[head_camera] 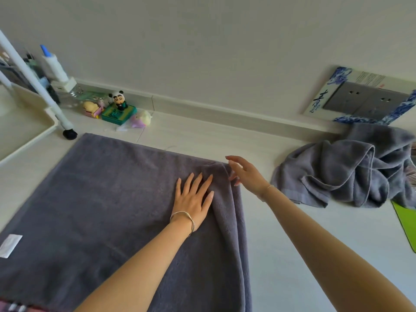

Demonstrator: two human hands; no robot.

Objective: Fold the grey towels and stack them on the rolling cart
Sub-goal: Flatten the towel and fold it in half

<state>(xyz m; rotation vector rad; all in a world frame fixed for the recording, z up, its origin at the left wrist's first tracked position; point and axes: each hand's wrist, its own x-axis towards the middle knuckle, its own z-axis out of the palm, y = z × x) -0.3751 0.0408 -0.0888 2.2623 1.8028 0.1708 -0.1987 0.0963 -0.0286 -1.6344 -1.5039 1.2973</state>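
two grey towels in view. one, the spread towel (94,210), lies flat across the lower left and centre of the frame, a white label (10,245) at its left edge. the other, the crumpled towel (342,174), is heaped at the right, well apart from it. one rolling cart (22,129) sits at the upper left, its caster just beyond the spread towel's far corner. a cluster of small toys, a panda figure (119,100) among them, lines the wall behind. the left hand (194,199) presses flat on the spread towel near a ridge of folds, fingers straight. the right hand (245,174) is over the towel's far right corner, fingers apart and loose, gripping nothing.
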